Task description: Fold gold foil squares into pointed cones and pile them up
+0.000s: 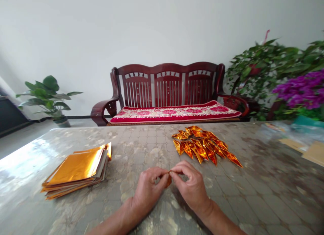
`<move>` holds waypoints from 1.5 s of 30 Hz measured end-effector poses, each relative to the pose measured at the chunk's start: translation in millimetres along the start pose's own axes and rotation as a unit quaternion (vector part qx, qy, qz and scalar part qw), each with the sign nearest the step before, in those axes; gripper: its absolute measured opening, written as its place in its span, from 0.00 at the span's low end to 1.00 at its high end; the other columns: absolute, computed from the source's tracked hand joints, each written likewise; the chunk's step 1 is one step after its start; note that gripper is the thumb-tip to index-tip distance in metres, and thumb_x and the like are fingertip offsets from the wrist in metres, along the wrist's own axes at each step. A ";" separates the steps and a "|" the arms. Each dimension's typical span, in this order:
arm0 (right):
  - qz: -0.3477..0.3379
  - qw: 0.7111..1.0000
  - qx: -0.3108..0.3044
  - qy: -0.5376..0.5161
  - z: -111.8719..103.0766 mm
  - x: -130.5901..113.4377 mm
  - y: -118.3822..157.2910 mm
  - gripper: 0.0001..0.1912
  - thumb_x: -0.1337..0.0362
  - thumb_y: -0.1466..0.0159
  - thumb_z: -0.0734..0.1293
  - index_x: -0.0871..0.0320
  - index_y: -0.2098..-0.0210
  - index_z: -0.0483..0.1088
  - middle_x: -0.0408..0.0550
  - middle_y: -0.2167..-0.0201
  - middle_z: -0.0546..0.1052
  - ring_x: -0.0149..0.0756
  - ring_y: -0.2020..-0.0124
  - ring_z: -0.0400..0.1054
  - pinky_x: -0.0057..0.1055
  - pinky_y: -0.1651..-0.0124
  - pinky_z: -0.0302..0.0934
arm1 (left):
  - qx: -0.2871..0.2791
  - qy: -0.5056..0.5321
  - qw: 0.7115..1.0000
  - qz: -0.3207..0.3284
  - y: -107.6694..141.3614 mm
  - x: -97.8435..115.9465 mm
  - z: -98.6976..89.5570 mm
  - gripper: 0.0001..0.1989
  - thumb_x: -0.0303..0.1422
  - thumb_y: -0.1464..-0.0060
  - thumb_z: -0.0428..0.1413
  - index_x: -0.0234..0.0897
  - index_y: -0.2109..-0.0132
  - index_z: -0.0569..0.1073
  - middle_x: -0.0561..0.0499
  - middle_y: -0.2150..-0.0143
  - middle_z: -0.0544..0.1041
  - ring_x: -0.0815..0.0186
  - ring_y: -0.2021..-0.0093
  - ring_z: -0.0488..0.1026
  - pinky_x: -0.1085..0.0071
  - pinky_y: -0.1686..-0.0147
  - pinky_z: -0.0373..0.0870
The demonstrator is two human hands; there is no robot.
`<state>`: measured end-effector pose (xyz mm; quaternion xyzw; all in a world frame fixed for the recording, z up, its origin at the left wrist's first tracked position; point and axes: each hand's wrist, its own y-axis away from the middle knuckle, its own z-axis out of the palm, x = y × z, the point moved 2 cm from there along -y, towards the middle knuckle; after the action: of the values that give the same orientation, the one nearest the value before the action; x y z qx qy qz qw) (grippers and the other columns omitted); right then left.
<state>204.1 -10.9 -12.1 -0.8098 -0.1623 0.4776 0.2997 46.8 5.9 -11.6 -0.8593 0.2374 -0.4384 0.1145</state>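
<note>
1. The left hand (149, 189) and the right hand (188, 187) are close together just above the tabletop (255, 191), with the forearms coming in from the bottom of the view.
2. Both hands are narrowly closed, pinching a small gold foil piece (168, 181) between their fingertips (174, 171). The piece sits between the hands, and most of it is hidden by the fingers, so its exact shape is hard to make out.
3. Just beyond the hands, a little to the right, lies a loose pile of pointed, folded gold foil pieces (202, 145). They overlap one another on the tabletop, and the hands are near them but not touching them.
4. Well to the left of the left hand is a stack of square gold foil sheets (76, 169). The sheets are slightly fanned, with their edges uneven.
5. The tabletop has a glossy, mottled stone pattern.
6. Past its far edge stands a dark red wooden bench (167, 83) with a red floral cushion (174, 114) on its seat.
7. A potted green plant (47, 96) stands left of the bench. Leafy greenery (258, 73) and purple flowers (301, 90) fill the right side.
8. A clear plastic bag (275, 128) and pieces of cardboard (314, 153) lie at the right end of the tabletop.
</note>
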 end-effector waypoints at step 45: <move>-0.003 0.995 -0.033 -0.096 2.2 -5.7 -0.5 0.07 0.68 0.34 0.66 0.55 0.68 0.75 0.44 0.71 0.75 0.33 0.68 0.71 0.26 0.64 0.66 | 0.024 0.224 0.973 -0.055 7.1 -6.5 -2.9 0.06 0.30 0.49 0.59 0.34 0.68 0.82 0.50 0.73 0.79 0.68 0.72 0.73 0.75 0.69 0.69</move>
<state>199.3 -12.9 -8.7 -0.7692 -0.2085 0.5466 0.2573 39.0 3.2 -17.3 -0.7481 0.1986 -0.6308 0.0551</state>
